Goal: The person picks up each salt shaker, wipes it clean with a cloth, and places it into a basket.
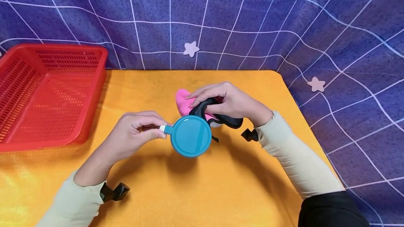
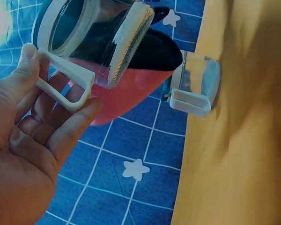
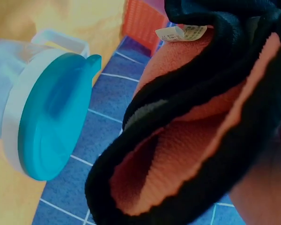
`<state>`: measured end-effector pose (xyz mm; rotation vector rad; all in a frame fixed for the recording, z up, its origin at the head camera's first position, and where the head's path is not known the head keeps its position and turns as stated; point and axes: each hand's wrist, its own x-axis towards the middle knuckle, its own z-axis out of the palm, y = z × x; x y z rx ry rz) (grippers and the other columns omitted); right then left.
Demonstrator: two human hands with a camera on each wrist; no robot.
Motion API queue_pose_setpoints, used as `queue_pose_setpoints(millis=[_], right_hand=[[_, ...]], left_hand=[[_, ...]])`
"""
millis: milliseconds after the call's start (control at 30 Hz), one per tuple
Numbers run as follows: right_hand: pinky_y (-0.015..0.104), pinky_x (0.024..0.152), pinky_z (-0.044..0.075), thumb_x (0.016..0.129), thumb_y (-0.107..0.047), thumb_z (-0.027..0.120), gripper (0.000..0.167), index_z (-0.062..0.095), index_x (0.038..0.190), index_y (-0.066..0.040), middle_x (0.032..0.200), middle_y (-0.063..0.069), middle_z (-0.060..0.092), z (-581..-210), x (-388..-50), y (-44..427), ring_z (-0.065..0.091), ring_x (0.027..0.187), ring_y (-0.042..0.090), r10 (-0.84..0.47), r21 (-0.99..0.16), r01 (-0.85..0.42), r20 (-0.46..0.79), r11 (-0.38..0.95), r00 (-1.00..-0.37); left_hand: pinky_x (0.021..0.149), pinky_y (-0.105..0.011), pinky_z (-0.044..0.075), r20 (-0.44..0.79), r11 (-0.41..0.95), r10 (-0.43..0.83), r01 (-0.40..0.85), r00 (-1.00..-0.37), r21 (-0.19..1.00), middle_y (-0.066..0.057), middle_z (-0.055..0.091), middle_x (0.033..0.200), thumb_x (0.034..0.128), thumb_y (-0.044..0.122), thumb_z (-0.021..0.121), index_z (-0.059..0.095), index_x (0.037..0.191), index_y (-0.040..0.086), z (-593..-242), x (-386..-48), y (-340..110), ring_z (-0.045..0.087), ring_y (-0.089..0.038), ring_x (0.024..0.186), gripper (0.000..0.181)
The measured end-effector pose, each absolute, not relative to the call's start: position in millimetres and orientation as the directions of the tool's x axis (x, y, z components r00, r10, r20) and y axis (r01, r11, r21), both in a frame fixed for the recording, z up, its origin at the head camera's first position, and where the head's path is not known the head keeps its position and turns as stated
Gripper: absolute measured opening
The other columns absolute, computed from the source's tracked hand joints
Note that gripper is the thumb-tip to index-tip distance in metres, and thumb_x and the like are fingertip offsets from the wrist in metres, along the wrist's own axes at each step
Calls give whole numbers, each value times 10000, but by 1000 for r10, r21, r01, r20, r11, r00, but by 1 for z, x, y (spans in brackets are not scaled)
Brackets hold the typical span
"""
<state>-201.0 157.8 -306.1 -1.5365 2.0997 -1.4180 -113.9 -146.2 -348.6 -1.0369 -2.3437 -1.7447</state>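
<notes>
In the head view my left hand (image 1: 139, 132) pinches the white handle (image 2: 68, 77) of a clear jar with a round teal lid (image 1: 190, 136). The lid faces up towards the head camera, and the left wrist view shows the jar's clear side (image 2: 96, 37). Just behind the jar, my right hand (image 1: 231, 102) grips a soft pink and black fabric item (image 1: 183, 102). Its kind is unclear. From the right wrist, its fuzzy pink lining, thick black edge (image 3: 107, 187) and small white tag (image 3: 181, 33) show around an opening.
A red plastic basket (image 1: 102, 69) stands at the left on the orange table (image 1: 221, 192). In the left wrist view, a second clear container (image 2: 196, 70) with a white handle stands on the table beyond the fabric item. Blue gridded cloth (image 1: 151, 13) borders the back and right.
</notes>
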Motion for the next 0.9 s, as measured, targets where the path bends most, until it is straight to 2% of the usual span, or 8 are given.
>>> queue_pose_setpoints(millis=[300,600,733,900], right_hand=[[445,1057,492,882,165,713,296,767,1115,-9,1244,105,716,-295,-193,176,630,1240,306,-800,-774,-633,381,-2,-464],[429,1061,486,912,91,724,258,782,1118,-51,1233,48,727,-287,-196,167,638,1237,265,-816,-768,-640,355,23,-455],[410,1052,489,927,75,708,256,783,1126,-68,1232,18,729,-288,-202,158,634,1241,231,-846,-763,-646,321,35,-425],[411,1050,488,941,83,655,294,783,1143,-89,1225,-12,730,-291,-212,143,625,1250,217,-901,-800,-600,246,20,-358]], left_hand=[[612,-216,530,418,157,467,538,-779,828,42,708,859,829,-80,812,791,964,152,-349,-115,-150,618,-139,731,270],[609,-239,514,411,113,506,530,-758,840,42,725,899,848,-42,809,802,982,176,-350,-117,-141,619,-159,752,256],[619,-243,517,413,102,514,532,-752,841,46,728,908,851,-36,807,801,984,188,-350,-117,-138,625,-158,763,261],[650,-245,541,423,91,523,542,-740,836,50,734,937,846,-37,808,799,985,201,-351,-115,-134,650,-160,796,277]])
